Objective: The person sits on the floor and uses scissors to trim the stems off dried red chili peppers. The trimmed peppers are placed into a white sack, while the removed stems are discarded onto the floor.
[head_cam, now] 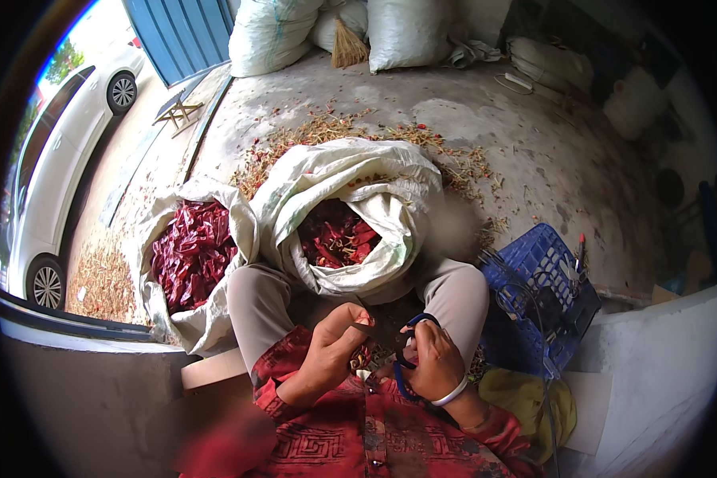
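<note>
My right hand [435, 359] is closed around the scissors [407, 382], whose loop handles are wrapped in dark blue. Their dark blades [375, 332] point left, beside the fingertips of my left hand [334, 340]. That hand is pinched, with small reddish and yellowish dried chili pieces [360, 358] showing under its fingers; the grip partly hides them. Beyond my knees stands a large white woven sack [346, 158], its rim rolled down around dried red chilies [334, 233]. To its left, a smaller white sack [244, 218] holds deep red chilies [192, 254].
Cut stems [460, 164] litter the concrete floor around the large sack. At my right, a blue plastic crate [523, 257] holds tools and cables. Full white sacks [409, 36] and a straw broom [348, 45] stand at the back. A white car [74, 149] is outside at left.
</note>
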